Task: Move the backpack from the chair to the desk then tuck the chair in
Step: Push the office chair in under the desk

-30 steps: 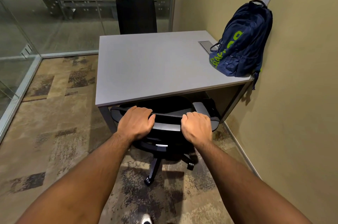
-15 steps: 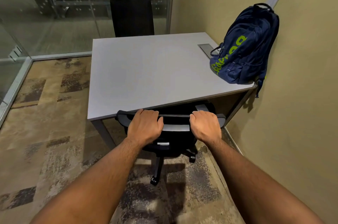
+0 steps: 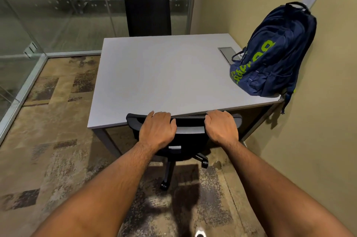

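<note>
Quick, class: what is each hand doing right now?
Left hand: closed on the office chair backrest top.
Right hand: closed on the same backrest.

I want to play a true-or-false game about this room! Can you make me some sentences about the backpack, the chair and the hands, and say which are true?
1. The backpack is on the desk, leaning against the wall. True.
2. The left hand holds the backpack. False: both it and the right hand grip the top of the near chair.
3. The near chair's back is against the desk edge. True.
4. The backpack is red. False: it is dark blue with green lettering.
5. A second chair stands at the desk's far side. True.
</note>
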`<action>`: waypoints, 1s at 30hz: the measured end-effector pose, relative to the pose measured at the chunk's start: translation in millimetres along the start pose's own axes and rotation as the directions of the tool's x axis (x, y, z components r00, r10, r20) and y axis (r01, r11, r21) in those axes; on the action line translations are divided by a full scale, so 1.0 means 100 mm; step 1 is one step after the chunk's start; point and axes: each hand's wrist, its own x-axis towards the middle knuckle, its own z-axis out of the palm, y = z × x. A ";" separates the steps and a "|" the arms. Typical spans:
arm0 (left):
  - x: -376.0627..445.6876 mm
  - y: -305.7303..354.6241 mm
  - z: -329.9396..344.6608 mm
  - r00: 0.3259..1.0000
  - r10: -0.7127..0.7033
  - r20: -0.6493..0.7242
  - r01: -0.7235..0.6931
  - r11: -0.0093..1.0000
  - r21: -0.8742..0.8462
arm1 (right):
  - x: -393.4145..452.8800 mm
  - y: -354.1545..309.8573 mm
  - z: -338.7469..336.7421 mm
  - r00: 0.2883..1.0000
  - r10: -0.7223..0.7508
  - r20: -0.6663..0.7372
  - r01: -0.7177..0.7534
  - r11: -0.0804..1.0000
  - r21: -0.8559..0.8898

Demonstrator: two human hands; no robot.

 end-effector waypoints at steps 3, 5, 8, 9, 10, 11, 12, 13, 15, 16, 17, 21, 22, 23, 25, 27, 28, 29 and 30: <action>0.09 0.16 0.00 0.999 -0.044 -0.007 0.044 0.999 0.001 | 0.10 0.19 0.03 0.999 -0.030 -0.039 0.031 0.999 0.016; 0.13 0.28 0.01 0.998 -0.067 -0.019 0.067 0.998 0.006 | 0.13 0.30 0.10 0.995 -0.003 -0.102 0.007 0.999 0.040; 0.16 0.44 0.04 0.992 -0.104 -0.075 0.105 0.994 0.011 | 0.12 0.51 0.28 0.977 0.034 -0.209 -0.005 0.990 0.138; 0.15 0.49 0.05 0.989 -0.116 -0.088 0.118 0.993 0.013 | 0.12 0.57 0.35 0.975 0.024 -0.221 0.013 0.987 0.162; 0.14 0.53 0.07 0.986 -0.127 -0.103 0.130 0.991 0.017 | 0.13 0.64 0.41 0.974 0.010 -0.228 0.032 0.983 0.180; 0.11 0.57 0.09 0.983 -0.136 -0.120 0.140 0.990 0.023 | 0.15 0.69 0.44 0.971 0.000 -0.237 0.047 0.980 0.192; 0.08 0.62 0.10 0.980 -0.148 -0.133 0.153 0.988 0.031 | 0.17 0.73 0.46 0.969 -0.003 -0.246 0.054 0.978 0.201; 0.06 0.66 0.12 0.979 -0.156 -0.134 0.163 0.985 0.046 | 0.18 0.77 0.47 0.967 -0.004 -0.255 0.058 0.977 0.206; 0.05 0.73 0.15 0.980 -0.167 -0.110 0.175 0.982 0.069 | 0.20 0.83 0.45 0.965 -0.011 -0.261 0.066 0.977 0.201; 0.07 0.75 0.15 0.981 -0.172 -0.095 0.179 0.981 0.070 | 0.21 0.86 0.44 0.969 -0.016 -0.246 0.065 0.979 0.193; 0.10 0.77 0.15 0.981 -0.174 -0.084 0.180 0.981 0.068 | 0.22 0.89 0.42 0.974 -0.020 -0.225 0.064 0.980 0.188; 0.18 0.83 0.14 0.981 -0.177 -0.083 0.183 0.981 0.069 | 0.29 0.96 0.40 0.983 -0.034 -0.179 0.065 0.984 0.168; 0.20 0.83 0.15 0.980 -0.181 -0.083 0.187 0.980 0.069 | 0.31 0.97 0.40 0.984 -0.038 -0.172 0.066 0.984 0.166; 0.22 0.82 0.15 0.980 -0.183 -0.083 0.189 0.980 0.067 | 0.32 0.97 0.40 0.986 -0.039 -0.164 0.067 0.984 0.166; 0.26 0.80 0.14 0.979 -0.190 -0.075 0.195 0.979 0.064 | 0.35 0.97 0.41 0.988 -0.036 -0.148 0.060 0.985 0.163; 0.30 0.78 0.12 0.979 -0.195 -0.065 0.199 0.978 0.062 | 0.38 0.95 0.40 0.990 -0.032 -0.138 0.054 0.986 0.158; 0.32 0.77 0.12 0.979 -0.195 -0.063 0.198 0.978 0.063 | 0.40 0.93 0.40 0.991 -0.029 -0.131 0.050 0.987 0.154; 0.35 0.75 0.11 0.979 -0.193 -0.061 0.197 0.978 0.063 | 0.42 0.92 0.40 0.992 -0.026 -0.125 0.044 0.988 0.149; 0.37 0.74 0.11 0.980 -0.190 -0.060 0.194 0.979 0.066 | 0.44 0.92 0.40 0.993 -0.022 -0.116 0.039 0.989 0.146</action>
